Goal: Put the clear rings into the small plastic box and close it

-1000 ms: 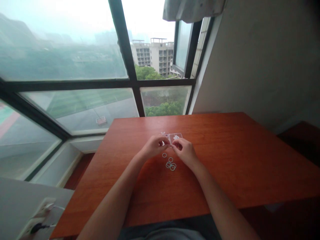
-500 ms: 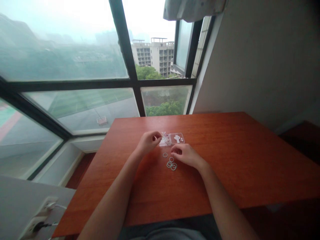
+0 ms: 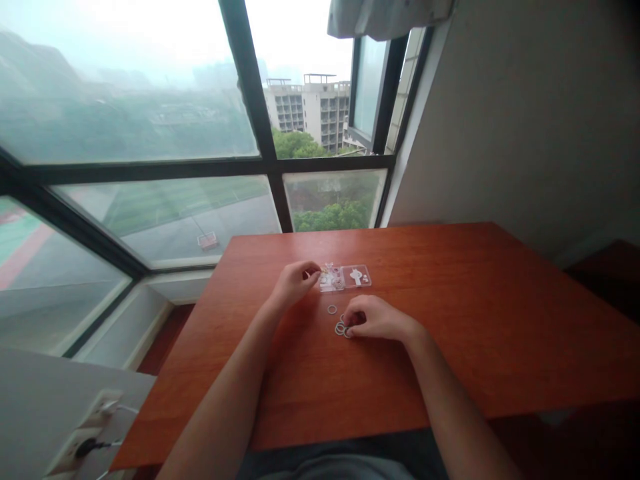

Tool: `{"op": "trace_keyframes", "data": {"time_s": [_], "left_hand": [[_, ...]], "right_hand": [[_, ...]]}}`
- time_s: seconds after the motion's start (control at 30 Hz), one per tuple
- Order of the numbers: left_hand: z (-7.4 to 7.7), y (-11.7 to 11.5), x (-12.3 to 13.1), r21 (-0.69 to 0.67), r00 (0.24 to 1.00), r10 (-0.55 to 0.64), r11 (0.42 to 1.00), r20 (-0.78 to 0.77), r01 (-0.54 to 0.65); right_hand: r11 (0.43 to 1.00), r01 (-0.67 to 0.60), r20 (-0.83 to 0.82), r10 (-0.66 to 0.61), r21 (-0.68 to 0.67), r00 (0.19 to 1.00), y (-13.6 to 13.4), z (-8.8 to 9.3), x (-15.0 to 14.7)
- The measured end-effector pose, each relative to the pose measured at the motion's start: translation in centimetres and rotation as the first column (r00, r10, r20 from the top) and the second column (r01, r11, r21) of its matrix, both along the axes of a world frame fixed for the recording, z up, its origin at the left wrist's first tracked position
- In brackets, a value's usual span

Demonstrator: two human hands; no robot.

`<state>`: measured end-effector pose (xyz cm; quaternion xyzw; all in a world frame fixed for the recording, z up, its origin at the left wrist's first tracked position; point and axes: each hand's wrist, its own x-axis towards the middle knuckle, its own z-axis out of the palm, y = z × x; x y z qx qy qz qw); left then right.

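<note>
A small clear plastic box (image 3: 331, 289) lies on the table with its lid (image 3: 363, 283) folded out flat to the right, a white design on it. Inside the box are small light-coloured pieces too tiny to name. My left hand (image 3: 296, 280) is closed, with thumb and fingers pinching the box's left edge. Nearer to me lies a small cluster of pale rings (image 3: 340, 329). My right hand (image 3: 373, 316) reaches over this cluster, its thumb and fingertips closed on a ring at the right side and partly hiding others. One single ring (image 3: 332, 310) lies apart, between box and cluster.
The brown wooden table (image 3: 450, 287) extends to both sides and toward my body. Large windows (image 3: 165, 220) stand beyond its far and left edges, and a pale wall (image 3: 500, 133) rises at the right. Wall sockets (image 3: 95, 427) with plugged cables are at lower left.
My right hand has moved toward me, from near the box's lid down onto the ring cluster, and its fingertips have closed on a ring. My left hand stays at the box.
</note>
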<state>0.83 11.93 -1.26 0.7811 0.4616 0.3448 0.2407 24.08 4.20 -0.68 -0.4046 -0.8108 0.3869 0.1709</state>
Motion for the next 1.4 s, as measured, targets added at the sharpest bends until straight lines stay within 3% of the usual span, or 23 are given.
{"op": "trace_keyframes", "data": {"time_s": [0.2,0.37,0.57,0.73,0.9,1.0,1.27,1.4], "left_hand": [[-0.2,0.1,-0.2,-0.009,1.000,-0.003,1.000,0.022,0.003],[-0.2,0.1,-0.1,-0.001,1.000,-0.009,1.000,0.025,0.009],[0.2,-0.1,0.3,0.013,1.000,-0.023,1.000,-0.001,0.023],[0.8,-0.9,1.4,-0.008,0.997,-0.077,0.997,0.007,0.077],[1.5,-2.3,3.0,-0.049,0.967,-0.255,0.966,-0.013,0.254],[1.6,-2.7,3.6,-0.061,0.957,-0.292,0.955,-0.010,0.290],[1.4,-2.4,3.5,-0.010,0.968,-0.250,0.968,-0.015,0.250],[0.9,-1.4,2.4,0.044,0.991,-0.135,0.990,-0.002,0.135]], "right_hand": [[0.998,0.024,-0.010,-0.024,0.065,1.000,-0.1,-0.2,-0.4],[0.979,0.187,-0.038,-0.184,0.087,0.982,0.2,-1.2,-0.8],[0.891,0.390,-0.157,-0.361,0.234,0.919,1.0,-1.4,-1.1],[0.828,0.508,-0.240,-0.456,0.238,0.857,1.3,-1.2,-1.1],[0.808,0.539,-0.264,-0.480,0.239,0.836,1.2,-1.1,-1.1],[0.808,0.537,-0.268,-0.477,0.241,0.837,1.3,-1.1,-1.1],[0.810,0.534,-0.262,-0.476,0.242,0.840,1.2,-1.0,-1.3],[0.809,0.531,-0.238,-0.480,0.251,0.844,1.3,-1.2,-1.0]]}}
